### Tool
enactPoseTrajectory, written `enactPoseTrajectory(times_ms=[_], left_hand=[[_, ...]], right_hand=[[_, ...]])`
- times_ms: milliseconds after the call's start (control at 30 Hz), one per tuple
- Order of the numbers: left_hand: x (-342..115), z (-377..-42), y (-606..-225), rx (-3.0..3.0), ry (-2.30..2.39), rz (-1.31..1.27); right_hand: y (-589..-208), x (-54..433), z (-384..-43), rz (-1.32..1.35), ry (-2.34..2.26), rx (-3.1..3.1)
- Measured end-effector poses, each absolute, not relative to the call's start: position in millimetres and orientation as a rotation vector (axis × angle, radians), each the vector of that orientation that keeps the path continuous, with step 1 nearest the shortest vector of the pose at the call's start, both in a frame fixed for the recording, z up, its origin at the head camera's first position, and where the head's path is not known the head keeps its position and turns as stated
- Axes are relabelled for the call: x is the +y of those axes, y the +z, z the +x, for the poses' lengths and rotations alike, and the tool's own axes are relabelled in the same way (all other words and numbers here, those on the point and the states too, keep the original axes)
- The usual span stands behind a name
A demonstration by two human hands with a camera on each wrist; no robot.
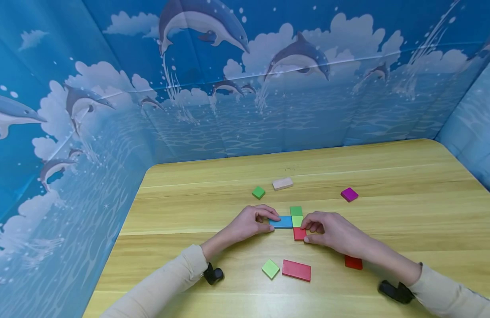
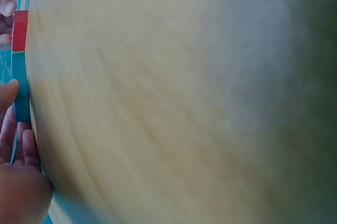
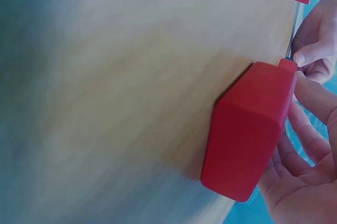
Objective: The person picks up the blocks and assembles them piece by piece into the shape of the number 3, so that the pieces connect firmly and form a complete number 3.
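Observation:
At the middle of the table, my left hand [image 1: 250, 222] pinches the left end of a flat blue rectangular block [image 1: 284, 222] between thumb and fingers. My right hand [image 1: 334, 230] pinches a red square block [image 1: 299, 234] at its right side. Between them a light green square block [image 1: 297, 221] borders the blue block's right end, with the red one on its near side. A green square block [image 1: 295, 210] lines up on its far side. From the left wrist, the blue block [image 2: 21, 89] and red block [image 2: 20, 31] appear end to end at the left edge.
Nearer me lie a tilted light green square [image 1: 270, 269] and a pinkish-red rectangle [image 1: 296, 270]. Another red block [image 1: 353, 262] sits partly under my right forearm. Farther back are a green square [image 1: 258, 192], a pale pink block [image 1: 282, 183] and a magenta block [image 1: 349, 194].

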State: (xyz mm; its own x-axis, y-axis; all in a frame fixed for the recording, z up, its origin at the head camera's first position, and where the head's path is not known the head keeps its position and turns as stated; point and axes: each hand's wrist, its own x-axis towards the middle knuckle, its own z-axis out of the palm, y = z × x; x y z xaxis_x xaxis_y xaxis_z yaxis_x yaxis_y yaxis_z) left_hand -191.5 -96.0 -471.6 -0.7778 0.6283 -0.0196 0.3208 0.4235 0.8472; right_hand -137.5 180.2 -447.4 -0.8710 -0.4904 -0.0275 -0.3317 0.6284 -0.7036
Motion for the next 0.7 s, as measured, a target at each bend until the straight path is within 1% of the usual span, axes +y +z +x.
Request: enactPoseTrajectory(times_ms=[267, 700], left_hand=[[-96, -190, -471, 2.334, 1.307, 0.814], [-97, -191, -473, 2.315, 1.33, 0.833]], right_hand=[[-442, 185, -135, -0.639, -1.082, 2.613], [-428, 207, -117, -0.575, -1.071, 2.644]])
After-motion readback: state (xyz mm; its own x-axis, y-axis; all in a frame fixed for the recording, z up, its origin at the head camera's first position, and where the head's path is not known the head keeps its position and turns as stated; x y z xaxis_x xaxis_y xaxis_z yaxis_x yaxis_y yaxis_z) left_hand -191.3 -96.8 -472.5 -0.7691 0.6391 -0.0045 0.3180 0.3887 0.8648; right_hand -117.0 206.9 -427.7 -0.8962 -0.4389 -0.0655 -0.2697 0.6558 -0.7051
